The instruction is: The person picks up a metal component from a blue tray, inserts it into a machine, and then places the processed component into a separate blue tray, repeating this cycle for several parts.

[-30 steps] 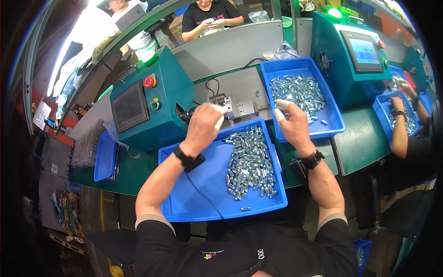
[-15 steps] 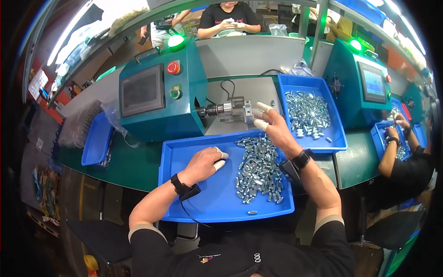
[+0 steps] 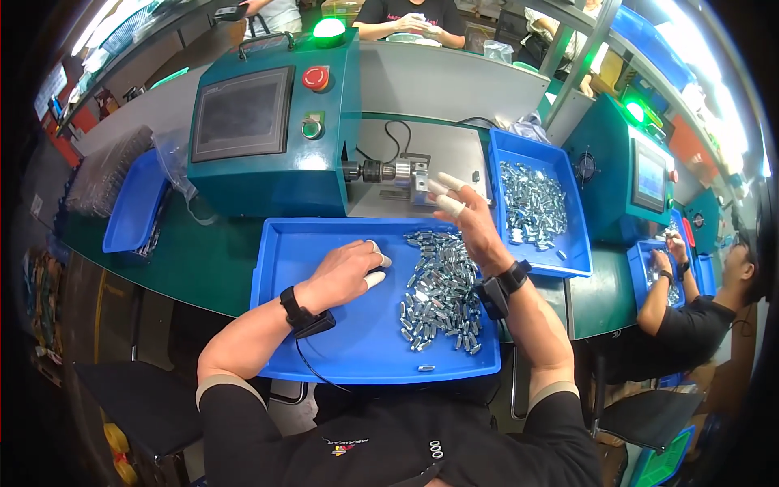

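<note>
My left hand point(image 3: 341, 272) hovers over or rests on the bare left part of a blue tray point(image 3: 324, 357). White finger cots cover its thumb and fingertips, which are apart with nothing visible between them. Beside it lies a heap of small shiny metal parts point(image 3: 442, 296), and one loose part point(image 3: 426, 368) sits near the front rim. My right hand point(image 3: 473, 219), also in finger cots, reaches above the heap to a metal fixture block point(image 3: 419, 185) in front of the machine spindle point(image 3: 373, 170). Its fingers are stretched and spread, close against the block; whether they touch it is unclear.
A teal machine point(image 3: 272, 154) with a dark screen, red button and lit green lamp stands behind the tray. A second blue tray point(image 3: 578, 243) of metal parts is at the right. Another teal machine point(image 3: 621, 154) and a co-worker point(image 3: 698, 312) are further right.
The whole view has shifted slightly with my head. My right hand stays by the fixture block, its fingers somewhat more upright; my left hand keeps its place over the tray.
</note>
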### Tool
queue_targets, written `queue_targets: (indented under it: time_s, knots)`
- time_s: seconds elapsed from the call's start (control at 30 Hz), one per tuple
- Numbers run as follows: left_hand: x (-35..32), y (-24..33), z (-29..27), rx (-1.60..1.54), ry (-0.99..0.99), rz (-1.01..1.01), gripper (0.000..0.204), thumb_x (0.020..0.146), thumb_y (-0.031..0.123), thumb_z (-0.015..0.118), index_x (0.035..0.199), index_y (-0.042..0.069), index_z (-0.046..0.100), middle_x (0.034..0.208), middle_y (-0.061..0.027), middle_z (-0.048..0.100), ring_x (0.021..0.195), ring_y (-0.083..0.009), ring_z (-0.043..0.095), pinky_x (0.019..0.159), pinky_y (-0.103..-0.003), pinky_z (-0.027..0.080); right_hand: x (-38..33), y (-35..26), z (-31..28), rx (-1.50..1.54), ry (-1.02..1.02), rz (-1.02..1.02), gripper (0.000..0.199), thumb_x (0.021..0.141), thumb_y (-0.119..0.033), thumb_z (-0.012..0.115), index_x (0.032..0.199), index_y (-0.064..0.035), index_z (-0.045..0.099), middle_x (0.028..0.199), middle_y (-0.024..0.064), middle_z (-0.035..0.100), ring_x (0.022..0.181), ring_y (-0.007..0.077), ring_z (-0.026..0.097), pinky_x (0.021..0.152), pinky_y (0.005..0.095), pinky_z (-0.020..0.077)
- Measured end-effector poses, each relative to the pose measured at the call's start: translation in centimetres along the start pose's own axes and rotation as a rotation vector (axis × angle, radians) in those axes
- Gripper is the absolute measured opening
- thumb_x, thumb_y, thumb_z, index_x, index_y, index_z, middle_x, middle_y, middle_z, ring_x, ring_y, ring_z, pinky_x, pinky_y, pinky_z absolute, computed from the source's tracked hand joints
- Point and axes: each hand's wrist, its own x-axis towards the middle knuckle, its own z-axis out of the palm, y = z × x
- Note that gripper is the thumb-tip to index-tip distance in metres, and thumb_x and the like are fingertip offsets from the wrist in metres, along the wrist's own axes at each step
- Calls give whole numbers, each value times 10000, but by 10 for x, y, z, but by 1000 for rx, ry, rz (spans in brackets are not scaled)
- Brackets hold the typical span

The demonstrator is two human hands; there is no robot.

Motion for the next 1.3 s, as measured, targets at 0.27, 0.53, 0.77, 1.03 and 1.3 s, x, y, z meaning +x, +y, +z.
queue_targets:
  time_s: [0.27, 0.53, 0.77, 1.03, 1.3]
  knots:
    - [2, -1, -2, -12, 7, 1, 240, 931, 123, 792, 1161, 54, 781, 1073, -106, 723, 1016, -344, 693, 887, -451, 576, 3, -12, 9, -63, -51, 8, 693, 1052, -311, 674, 1610, 39, 461, 1545, 162, 633, 1384, 265, 627, 1085, 381, 515]
    - [1, -1, -3, -12, 3, -18, 232, 933, 122, 791, 1152, 48, 779, 1068, -110, 724, 1017, -343, 695, 886, -448, 576, 5, -9, 8, -30, -35, 41, 641, 1063, -254, 675, 1605, 24, 475, 1522, 161, 651, 1356, 259, 645, 1058, 371, 533]
    - [-1, 1, -3, -45, 15, 4, 219, 934, 127, 790, 1137, 46, 773, 1071, -108, 724, 1026, -347, 692, 893, -453, 573, 11, 0, -17, -104, 81, 41, 623, 1061, -236, 705, 1593, 9, 492, 1427, 173, 705, 1221, 237, 712, 931, 335, 587]
    - [-4, -4, -2, -57, 11, 21, 221, 934, 132, 789, 1135, 42, 767, 1079, -111, 725, 1034, -354, 688, 896, -457, 571, 23, 1, -2, -155, 112, 45, 599, 1070, -223, 682, 1581, 30, 496, 1361, 206, 716, 1181, 241, 719, 926, 330, 592]
    - [2, -5, -1, -79, 15, 32, 220, 934, 138, 790, 1130, 40, 768, 1061, -126, 723, 1035, -363, 686, 908, -461, 566, 49, 3, 5, -241, 200, 49, 679, 1025, -304, 739, 1533, 89, 519, 1268, 233, 750, 1064, 252, 751, 862, 362, 616]
